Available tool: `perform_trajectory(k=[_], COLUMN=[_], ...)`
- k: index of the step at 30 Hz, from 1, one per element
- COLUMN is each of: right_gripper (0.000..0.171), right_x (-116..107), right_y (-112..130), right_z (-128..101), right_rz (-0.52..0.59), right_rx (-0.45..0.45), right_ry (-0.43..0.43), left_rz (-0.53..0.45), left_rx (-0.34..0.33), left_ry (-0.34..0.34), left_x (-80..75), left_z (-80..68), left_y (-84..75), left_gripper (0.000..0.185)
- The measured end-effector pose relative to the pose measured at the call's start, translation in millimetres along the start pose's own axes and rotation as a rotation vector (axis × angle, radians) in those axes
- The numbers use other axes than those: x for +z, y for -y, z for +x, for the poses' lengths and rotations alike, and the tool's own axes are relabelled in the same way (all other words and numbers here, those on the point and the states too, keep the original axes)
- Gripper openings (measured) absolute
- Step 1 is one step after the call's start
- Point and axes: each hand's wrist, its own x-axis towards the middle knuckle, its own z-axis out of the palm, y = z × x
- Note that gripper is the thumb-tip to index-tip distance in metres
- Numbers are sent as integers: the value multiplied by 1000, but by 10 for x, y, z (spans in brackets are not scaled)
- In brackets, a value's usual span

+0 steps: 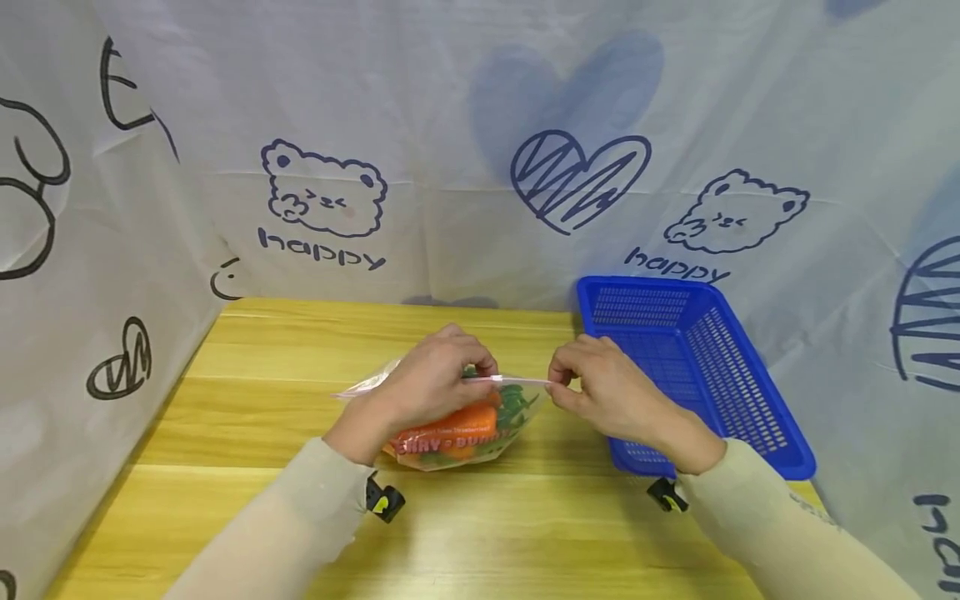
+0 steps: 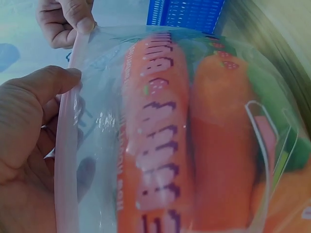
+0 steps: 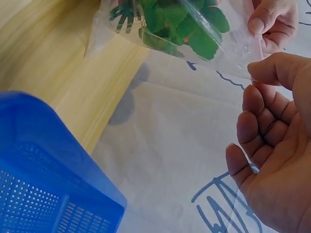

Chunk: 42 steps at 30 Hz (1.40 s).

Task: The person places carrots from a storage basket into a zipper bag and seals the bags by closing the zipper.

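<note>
Zip bag (image 1: 457, 417) sits on the wooden table (image 1: 247, 467) at centre, clear plastic with two orange carrot-shaped toys (image 2: 194, 145) and green leafy tops (image 3: 182, 24) inside (purple lettering runs along one carrot). Left hand (image 1: 431, 383) lies over the bag's top, thumb and fingers pinching the pink seal strip (image 2: 65, 155) near its middle. Right hand (image 1: 600, 387), at 3 o'clock from the bag, pinches the strip's free end between thumb and forefinger; the other fingers curl loosely. Strip is stretched level between the two hands. Blue plastic basket (image 1: 690, 367) stands just beyond the right hand, at about 2 o'clock from the bag, nothing visible in it. Farther off, at 12 o'clock, hangs a pale cloth backdrop (image 1: 480, 125) printed with bears, hearts and "happy".
</note>
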Motion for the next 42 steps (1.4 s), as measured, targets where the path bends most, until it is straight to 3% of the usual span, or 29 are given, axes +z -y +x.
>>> perform_trajectory(k=[9, 21, 32, 42], right_gripper=[16, 15, 15, 15], right_x=[-42, -61, -84, -73], right_y=[-78, -167, -245, -295], right_z=[-38, -105, -165, -182], right_rz=[-7, -14, -2, 16], right_rx=[33, 60, 91, 109], right_ry=[3, -12, -25, -24], left_rz=[36, 225, 198, 187], left_rx=[-8, 2, -73, -45], left_ry=[26, 33, 35, 29], left_x=[-108, -264, -381, -468], left_z=[-79, -176, -275, -304], left_y=[75, 92, 209, 257], left_gripper=[8, 16, 8, 9])
